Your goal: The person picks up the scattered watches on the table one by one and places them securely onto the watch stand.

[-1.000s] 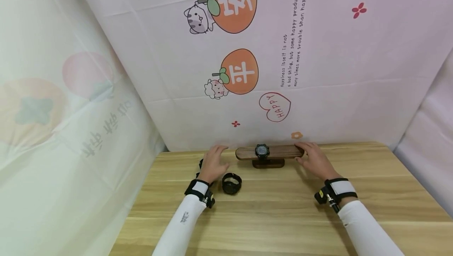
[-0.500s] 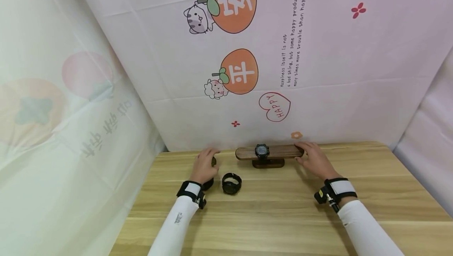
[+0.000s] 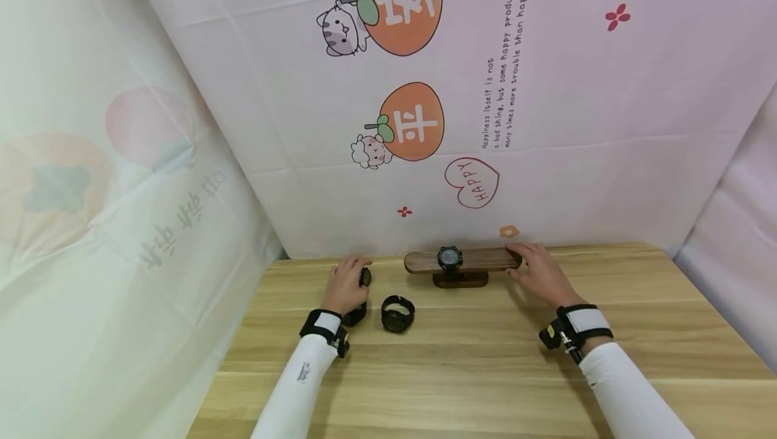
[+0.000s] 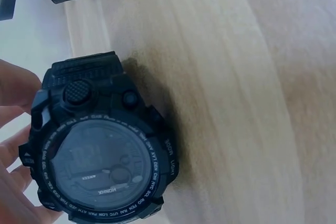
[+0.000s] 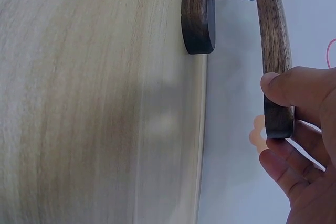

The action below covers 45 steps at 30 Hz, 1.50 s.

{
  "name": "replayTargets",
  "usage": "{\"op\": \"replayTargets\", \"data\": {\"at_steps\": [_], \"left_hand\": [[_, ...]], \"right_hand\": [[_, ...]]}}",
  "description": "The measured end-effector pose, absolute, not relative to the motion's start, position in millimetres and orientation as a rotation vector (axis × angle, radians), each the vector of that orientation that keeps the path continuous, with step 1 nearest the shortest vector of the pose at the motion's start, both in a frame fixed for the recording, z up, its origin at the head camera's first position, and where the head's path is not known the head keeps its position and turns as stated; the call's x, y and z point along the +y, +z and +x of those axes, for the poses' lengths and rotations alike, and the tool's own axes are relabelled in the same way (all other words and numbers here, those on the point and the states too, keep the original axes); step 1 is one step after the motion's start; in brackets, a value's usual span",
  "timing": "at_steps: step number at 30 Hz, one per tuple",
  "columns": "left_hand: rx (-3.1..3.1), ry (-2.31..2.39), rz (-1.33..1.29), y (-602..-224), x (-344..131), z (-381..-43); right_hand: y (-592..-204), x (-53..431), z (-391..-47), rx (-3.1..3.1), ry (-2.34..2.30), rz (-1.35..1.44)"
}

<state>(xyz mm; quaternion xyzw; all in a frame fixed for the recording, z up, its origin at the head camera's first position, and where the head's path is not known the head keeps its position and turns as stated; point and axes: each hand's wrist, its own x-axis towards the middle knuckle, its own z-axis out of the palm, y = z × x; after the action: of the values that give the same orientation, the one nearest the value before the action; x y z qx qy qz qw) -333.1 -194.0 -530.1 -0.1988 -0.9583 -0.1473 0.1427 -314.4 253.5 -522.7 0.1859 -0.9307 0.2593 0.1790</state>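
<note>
Left hand (image 3: 344, 285): grip unclear
Right hand (image 3: 542, 276): pinches brown wooden bar (image 3: 485, 261)
Round black plastic watch (image 4: 100, 163): likely light, stiff; hold sides

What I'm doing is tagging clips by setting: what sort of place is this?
Probably a cloth-screened booth set up for recording: printed cloth hangs behind and left of a wood-grain table, and a strapped-on camera sits at each wrist.

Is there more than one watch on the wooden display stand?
No, only one black wristwatch sits on the wooden display stand.
</note>
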Motion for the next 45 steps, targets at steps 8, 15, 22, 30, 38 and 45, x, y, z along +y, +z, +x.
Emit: {"op": "replayTargets", "data": {"at_steps": [8,15,22,30,38,45], "left_hand": [[-2.83,-0.38,-0.563,-533.5,-191.7,-337.1],[-2.833,-0.394,-0.561,-535.8,-192.1,-338.2],[-2.879,-0.447,-0.517,-535.5,-192.4,-337.4],[-2.934,-0.483,-0.484,-534.3,-193.6,-336.8],[-2.952,-0.484,-0.464,-534.6,-192.2,-334.3],[-2.947,-0.495,-0.452,-537.5,-191.6,-334.1]], "right_hand": [[-522.8,255.1,-313.6,-2.641,0.735,0.515],[-520.1,252.6,-312.9,-2.644,0.741,0.518],[-520.9,252.6,-312.8,-2.642,0.73,0.521],[-519.7,251.6,-314.1,-2.631,0.74,0.514],[-518.6,251.2,-311.9,-2.637,0.734,0.509],[-518.0,251.4,-310.7,-2.668,0.736,0.495]]}}
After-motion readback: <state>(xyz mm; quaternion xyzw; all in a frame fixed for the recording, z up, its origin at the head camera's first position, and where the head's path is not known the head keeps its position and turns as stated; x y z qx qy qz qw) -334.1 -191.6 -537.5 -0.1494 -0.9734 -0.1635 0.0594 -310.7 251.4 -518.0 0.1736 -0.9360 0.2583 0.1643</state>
